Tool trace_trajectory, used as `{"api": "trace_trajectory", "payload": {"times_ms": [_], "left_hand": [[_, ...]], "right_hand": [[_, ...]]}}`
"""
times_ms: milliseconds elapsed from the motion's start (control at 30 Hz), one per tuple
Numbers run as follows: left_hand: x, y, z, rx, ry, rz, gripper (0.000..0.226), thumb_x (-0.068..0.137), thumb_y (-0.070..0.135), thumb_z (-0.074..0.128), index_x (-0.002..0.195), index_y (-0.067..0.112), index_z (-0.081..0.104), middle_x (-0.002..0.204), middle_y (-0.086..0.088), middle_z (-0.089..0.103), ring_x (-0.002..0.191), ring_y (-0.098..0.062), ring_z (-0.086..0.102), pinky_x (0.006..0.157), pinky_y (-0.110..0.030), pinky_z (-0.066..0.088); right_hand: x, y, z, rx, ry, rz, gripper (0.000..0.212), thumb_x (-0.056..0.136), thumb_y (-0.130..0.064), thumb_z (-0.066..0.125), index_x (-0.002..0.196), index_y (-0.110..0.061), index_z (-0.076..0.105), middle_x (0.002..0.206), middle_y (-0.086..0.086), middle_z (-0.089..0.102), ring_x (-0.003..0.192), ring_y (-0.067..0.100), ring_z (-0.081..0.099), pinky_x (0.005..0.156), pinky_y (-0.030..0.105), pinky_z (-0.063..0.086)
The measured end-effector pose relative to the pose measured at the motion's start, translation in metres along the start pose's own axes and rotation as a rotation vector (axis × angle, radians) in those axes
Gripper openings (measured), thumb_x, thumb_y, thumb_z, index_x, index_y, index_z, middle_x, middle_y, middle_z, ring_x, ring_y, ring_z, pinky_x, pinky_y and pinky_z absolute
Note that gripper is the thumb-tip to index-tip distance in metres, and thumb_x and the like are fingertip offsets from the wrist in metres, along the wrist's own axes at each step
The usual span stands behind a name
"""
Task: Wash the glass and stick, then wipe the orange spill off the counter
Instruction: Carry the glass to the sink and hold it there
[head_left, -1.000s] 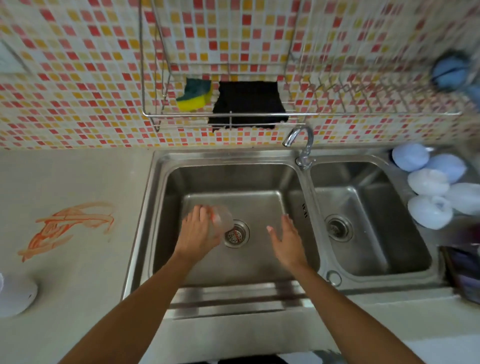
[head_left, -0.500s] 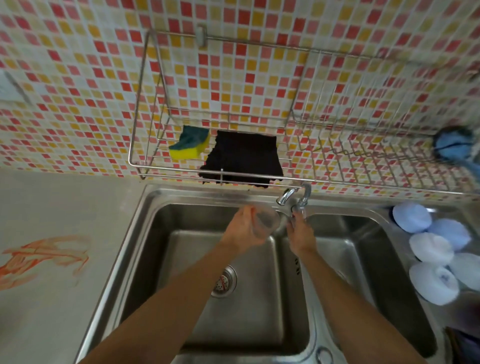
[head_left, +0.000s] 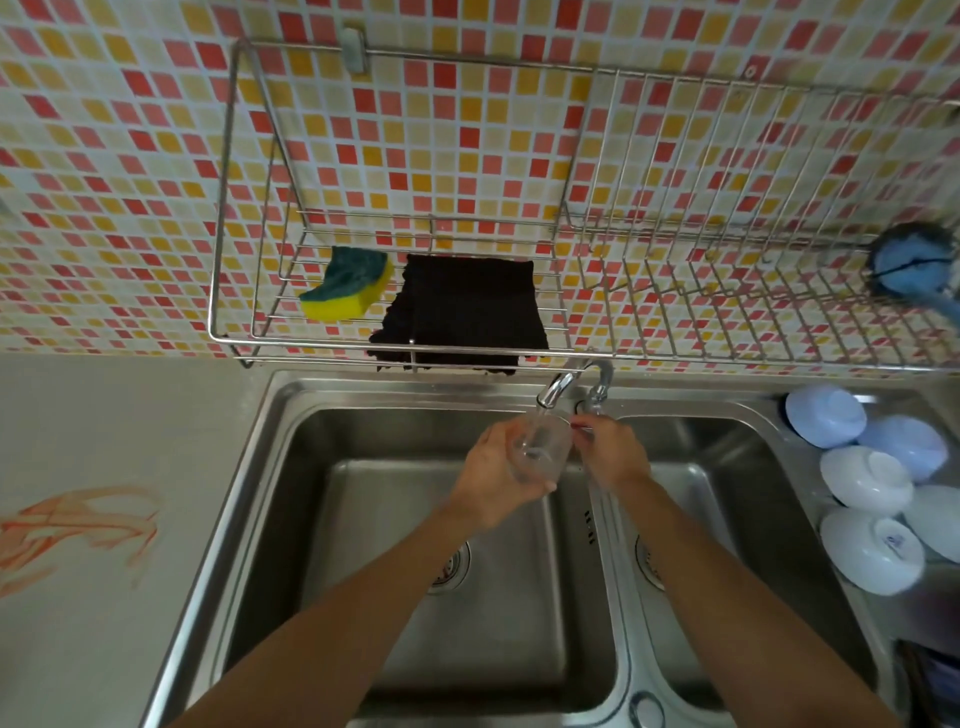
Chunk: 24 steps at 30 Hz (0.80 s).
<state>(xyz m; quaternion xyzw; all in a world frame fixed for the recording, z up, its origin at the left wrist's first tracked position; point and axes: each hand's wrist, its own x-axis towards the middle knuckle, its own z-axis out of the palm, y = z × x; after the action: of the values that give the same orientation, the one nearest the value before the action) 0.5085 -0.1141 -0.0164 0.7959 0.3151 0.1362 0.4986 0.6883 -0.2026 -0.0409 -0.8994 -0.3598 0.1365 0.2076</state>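
My left hand (head_left: 493, 483) grips a clear glass (head_left: 537, 452), tilted, right under the tap spout (head_left: 553, 389) over the left sink basin (head_left: 332, 519). A thin stream seems to run into the glass. My right hand (head_left: 610, 454) is beside the glass, just below the tap's base. Its curled fingertips pinch a thin, red-tinted stick (head_left: 581, 427) at the glass rim. The orange spill (head_left: 72, 525) is smeared on the grey counter (head_left: 104, 415) at the far left.
A wire rack (head_left: 571, 353) on the tiled wall holds a yellow-green sponge (head_left: 345, 288), a black cloth (head_left: 467, 312) and a blue scrubber (head_left: 909, 267). Several pale upturned bowls (head_left: 865, 480) lie right of the right basin (head_left: 737, 519).
My left hand lifted the glass from the basin floor up under the spout. My right hand went to the tap, then dropped slightly to the glass rim. The view tilted upward.
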Motion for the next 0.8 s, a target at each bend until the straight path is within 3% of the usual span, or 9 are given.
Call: {"api": "trace_trajectory", "payload": {"times_ms": [67,200,333,467,600,800], "left_hand": [[0.0,0.0,-0.001,-0.035,0.005,-0.025,0.081,0.061,0.026,0.088,0.131,0.023,0.045,0.124,0.006,0.051,0.113,-0.009,0.051,0.093,-0.019,0.043],[-0.003,0.003,0.008,0.013,-0.095,-0.027,0.078,0.056,0.033,0.088,0.123,0.021,0.05,0.12,0.006,0.055,0.111,-0.012,0.055,0.09,-0.022,0.047],[-0.003,0.003,0.003,-0.019,-0.041,-0.039,0.07,0.061,0.026,0.088,0.118,0.013,0.05,0.117,0.006,0.052,0.103,-0.008,0.052,0.074,-0.006,0.037],[-0.006,0.001,-0.003,0.04,-0.064,0.005,0.072,0.061,0.03,0.088,0.12,0.017,0.048,0.117,0.005,0.052,0.107,-0.01,0.052,0.081,-0.011,0.038],[-0.009,-0.002,-0.003,0.026,-0.034,-0.004,0.071,0.061,0.028,0.089,0.119,0.019,0.049,0.115,0.008,0.049,0.106,-0.008,0.051,0.075,0.002,0.034],[-0.008,0.001,0.0,0.027,-0.035,0.011,0.073,0.06,0.032,0.088,0.121,0.021,0.049,0.113,0.007,0.052,0.103,-0.01,0.054,0.081,-0.016,0.041]], "right_hand": [[0.0,0.001,-0.001,-0.009,-0.017,-0.028,0.027,0.09,-0.032,0.064,0.117,-0.031,0.067,0.113,0.004,0.069,0.098,0.024,0.065,0.081,0.031,0.051],[0.001,0.001,0.003,-0.047,0.012,-0.077,0.03,0.09,-0.016,0.063,0.117,-0.029,0.068,0.117,0.008,0.066,0.099,0.026,0.064,0.082,0.032,0.051],[0.004,0.001,0.007,-0.027,0.044,-0.059,0.022,0.09,-0.019,0.065,0.11,-0.023,0.071,0.115,0.009,0.066,0.098,0.027,0.065,0.085,0.035,0.053],[0.007,0.005,0.008,0.03,0.112,-0.04,0.014,0.093,-0.018,0.058,0.101,-0.013,0.069,0.104,0.013,0.065,0.089,0.032,0.064,0.078,0.038,0.053],[0.006,0.016,0.009,0.162,0.225,0.053,0.018,0.097,-0.019,0.051,0.104,-0.01,0.065,0.099,0.016,0.068,0.085,0.034,0.065,0.078,0.043,0.054],[0.004,0.019,0.009,0.243,0.299,0.133,0.023,0.1,-0.016,0.047,0.108,-0.005,0.065,0.093,0.02,0.07,0.084,0.038,0.065,0.076,0.04,0.05]]}}
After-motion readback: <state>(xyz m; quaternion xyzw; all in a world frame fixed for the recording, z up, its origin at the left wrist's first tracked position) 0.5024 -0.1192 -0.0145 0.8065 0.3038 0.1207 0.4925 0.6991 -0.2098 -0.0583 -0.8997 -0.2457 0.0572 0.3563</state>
